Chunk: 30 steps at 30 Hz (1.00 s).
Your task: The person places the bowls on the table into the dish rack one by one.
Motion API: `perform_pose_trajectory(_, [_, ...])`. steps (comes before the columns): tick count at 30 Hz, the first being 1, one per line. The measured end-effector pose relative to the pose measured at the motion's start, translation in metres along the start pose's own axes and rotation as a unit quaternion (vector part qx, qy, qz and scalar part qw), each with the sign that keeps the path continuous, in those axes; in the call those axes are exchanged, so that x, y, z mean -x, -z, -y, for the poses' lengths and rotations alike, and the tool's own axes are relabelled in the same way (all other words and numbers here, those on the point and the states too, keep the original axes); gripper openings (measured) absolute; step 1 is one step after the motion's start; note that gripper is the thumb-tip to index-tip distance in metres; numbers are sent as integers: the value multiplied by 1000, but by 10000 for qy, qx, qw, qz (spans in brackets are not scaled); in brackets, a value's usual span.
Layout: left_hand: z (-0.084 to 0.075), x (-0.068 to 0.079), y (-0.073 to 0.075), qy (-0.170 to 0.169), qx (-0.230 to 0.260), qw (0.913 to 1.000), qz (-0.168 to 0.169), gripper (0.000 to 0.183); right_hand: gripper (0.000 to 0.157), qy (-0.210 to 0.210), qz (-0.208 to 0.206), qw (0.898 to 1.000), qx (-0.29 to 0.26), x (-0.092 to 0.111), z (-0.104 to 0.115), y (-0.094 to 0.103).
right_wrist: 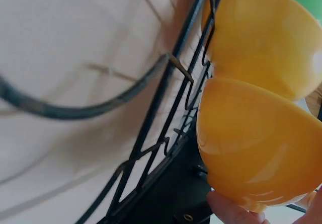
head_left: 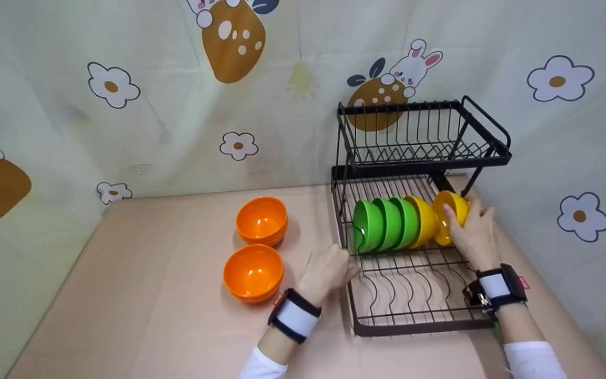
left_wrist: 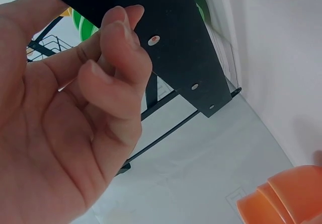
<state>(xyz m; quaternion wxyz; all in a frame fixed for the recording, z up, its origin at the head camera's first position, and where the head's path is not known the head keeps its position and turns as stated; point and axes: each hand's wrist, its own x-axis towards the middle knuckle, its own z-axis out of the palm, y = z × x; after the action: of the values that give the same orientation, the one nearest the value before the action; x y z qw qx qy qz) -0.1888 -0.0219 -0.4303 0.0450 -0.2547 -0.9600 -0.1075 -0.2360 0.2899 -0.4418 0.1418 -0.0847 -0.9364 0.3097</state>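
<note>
In the head view my right hand [head_left: 476,234] grips the rightmost yellow bowl [head_left: 455,205], thumb at its rim and fingers around its outer side. The bowl stands on edge in the lower tier of a black dish rack [head_left: 408,330]. Another yellow bowl [head_left: 423,221] leans to its left, and the two touch in the right wrist view. Further left stand three green bowls [head_left: 369,226]. My left hand [head_left: 326,271] holds the rack's left side; its curled fingers lie against the black side panel [left_wrist: 176,58] in the left wrist view.
Two groups of orange bowls sit left of the rack, one farther back [head_left: 262,218] and one nearer [head_left: 253,273], close to my left wrist. An upper wire tier [head_left: 424,158] overhangs the back of the rack. A patterned curtain [head_left: 177,105] hangs behind the table [head_left: 140,295].
</note>
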Motion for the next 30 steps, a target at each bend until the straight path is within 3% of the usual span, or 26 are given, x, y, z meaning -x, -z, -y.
perform_pose_trajectory(11, [0, -1, -1, -6, -314, 9995, -85, 33, 88, 270, 546, 9981, -12, 0, 2, -6])
perform_pose_trajectory(30, [1, -1, 0, -10, -48, 10000, -7, 29, 81, 612, 1123, 9913, -300, -2, -2, -8])
